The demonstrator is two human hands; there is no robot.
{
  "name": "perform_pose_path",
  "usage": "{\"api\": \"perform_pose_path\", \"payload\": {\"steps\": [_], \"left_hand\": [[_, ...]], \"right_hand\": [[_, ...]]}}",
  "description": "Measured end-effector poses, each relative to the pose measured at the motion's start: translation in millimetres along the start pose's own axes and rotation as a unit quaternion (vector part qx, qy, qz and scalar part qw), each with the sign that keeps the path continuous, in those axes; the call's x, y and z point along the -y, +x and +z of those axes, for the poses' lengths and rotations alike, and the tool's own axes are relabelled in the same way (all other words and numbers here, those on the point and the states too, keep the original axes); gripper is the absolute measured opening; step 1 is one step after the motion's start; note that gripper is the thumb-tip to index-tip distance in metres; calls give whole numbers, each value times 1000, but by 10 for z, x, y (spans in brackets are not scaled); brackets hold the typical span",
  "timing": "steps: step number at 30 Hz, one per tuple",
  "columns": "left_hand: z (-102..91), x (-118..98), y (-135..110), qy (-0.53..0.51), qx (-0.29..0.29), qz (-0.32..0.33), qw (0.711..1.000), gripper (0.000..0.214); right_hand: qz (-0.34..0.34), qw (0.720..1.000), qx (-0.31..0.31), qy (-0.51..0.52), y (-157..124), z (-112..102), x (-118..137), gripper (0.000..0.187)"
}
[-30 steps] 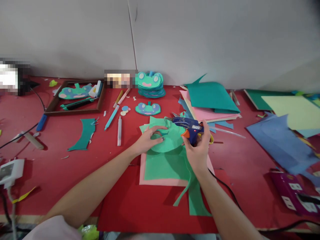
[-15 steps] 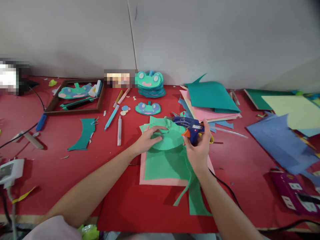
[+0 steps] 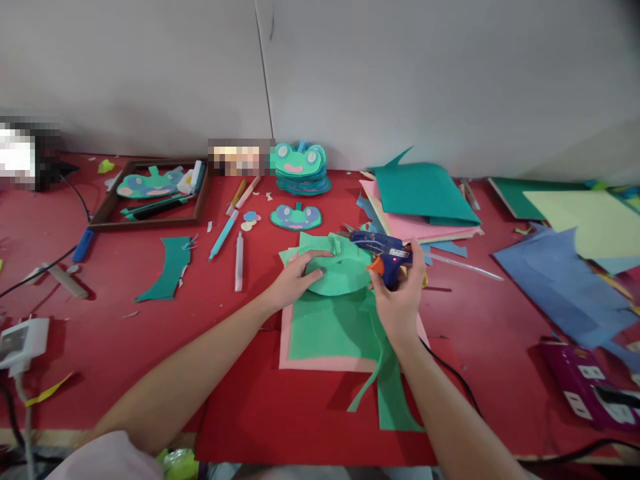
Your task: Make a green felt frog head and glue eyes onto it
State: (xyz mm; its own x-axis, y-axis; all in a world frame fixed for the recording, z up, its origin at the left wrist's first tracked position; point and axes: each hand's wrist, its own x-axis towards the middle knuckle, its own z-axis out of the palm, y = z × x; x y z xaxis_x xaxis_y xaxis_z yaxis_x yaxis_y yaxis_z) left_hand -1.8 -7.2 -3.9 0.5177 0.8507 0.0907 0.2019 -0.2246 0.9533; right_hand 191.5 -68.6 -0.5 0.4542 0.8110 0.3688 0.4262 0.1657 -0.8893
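Observation:
My right hand (image 3: 400,300) grips a blue hot glue gun (image 3: 377,250) with an orange trigger, its nozzle pointing left and a clear glue stick (image 3: 467,264) out of its back. My left hand (image 3: 297,280) is closed on the left edge of a rounded light green felt piece (image 3: 343,273), thumb on top. The nozzle is just above the piece's far right part, close to a small upright green strip (image 3: 336,245). Beneath lie a green sheet (image 3: 330,333) and a pink sheet (image 3: 286,357), with green offcut strips (image 3: 393,400) hanging to the right.
Frog-face pieces (image 3: 299,163) are stacked by the wall, with another frog face (image 3: 296,217) in front. Pens (image 3: 223,235) and a wooden tray (image 3: 150,225) are on the left. Coloured sheets (image 3: 425,193) lie at right, beyond a purple box (image 3: 575,380). A black cord (image 3: 453,373) trails by my right forearm.
The glue gun and my right hand have shifted slightly right, drawing the nozzle back. The green piece is tilted up a little more in my left hand.

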Motion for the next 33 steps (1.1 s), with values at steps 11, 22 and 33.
{"api": "perform_pose_path", "payload": {"steps": [11,22,33], "left_hand": [[82,-25,-1,-153,9,-80,985,40],[-3,81,73,-217,-128,-70,965,43],[67,-40,-127,253,-110,-43,960,38]], "right_hand": [[5,999,-21,-24,54,-30,-26,78],[-3,998,-45,-39,140,-108,66,78],[36,999,7,-8,115,-123,-55,79]]}}
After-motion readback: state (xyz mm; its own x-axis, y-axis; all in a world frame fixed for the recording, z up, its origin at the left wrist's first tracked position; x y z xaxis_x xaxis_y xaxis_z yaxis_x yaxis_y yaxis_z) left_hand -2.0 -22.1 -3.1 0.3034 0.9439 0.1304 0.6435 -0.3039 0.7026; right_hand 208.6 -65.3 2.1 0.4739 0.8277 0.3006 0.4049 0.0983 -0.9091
